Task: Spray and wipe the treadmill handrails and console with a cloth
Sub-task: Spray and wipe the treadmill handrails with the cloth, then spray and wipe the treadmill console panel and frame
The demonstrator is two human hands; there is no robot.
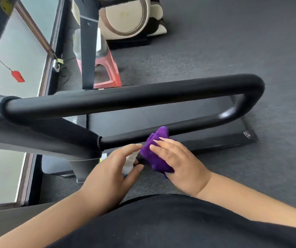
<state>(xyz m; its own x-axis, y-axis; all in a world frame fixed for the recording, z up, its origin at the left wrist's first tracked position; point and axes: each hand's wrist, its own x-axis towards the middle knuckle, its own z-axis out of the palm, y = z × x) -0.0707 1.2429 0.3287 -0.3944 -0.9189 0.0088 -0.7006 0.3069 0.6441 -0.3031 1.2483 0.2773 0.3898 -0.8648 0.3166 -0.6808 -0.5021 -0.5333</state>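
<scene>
- Resting flat on a bunched purple cloth [155, 154], the right hand [177, 159] lies with its fingers straight and close together, pointing toward 10 o'clock; the cloth shows beyond the fingertips and under the palm.
- The cloth's upper edge touches the lower handrail bar [188, 127], a black tube running from 8 o'clock up to 2 o'clock across the middle of the view.
- The left hand [113, 172] sits at 9 o'clock of the right hand, just beside the cloth. Its thumb and fingers curl around a small white spray bottle [129, 162], with the index finger extended over the bottle's top. The bottle is largely hidden by the hand; the nozzle direction cannot be told.
- The lower bar bends at 2 o'clock into a rounded loop and returns as the upper handrail bar [125, 99], which runs back toward 9 o'clock and enters a grey treadmill housing [36, 140].
- The treadmill deck [188, 140] lies below the loop, on a dark grey carpet [233, 42].
- At 12 o'clock of the hands, beyond the upper bar, a pink stool [110, 72] stands on the carpet behind a dark upright post [88, 51]; a cream-coloured exercise machine [125, 17] stands farther on.
- At 9 o'clock, a frosted window [18, 51] carries a red tag [17, 76] on a cord.
- A black shirt [179, 226] fills the 6 o'clock edge.
</scene>
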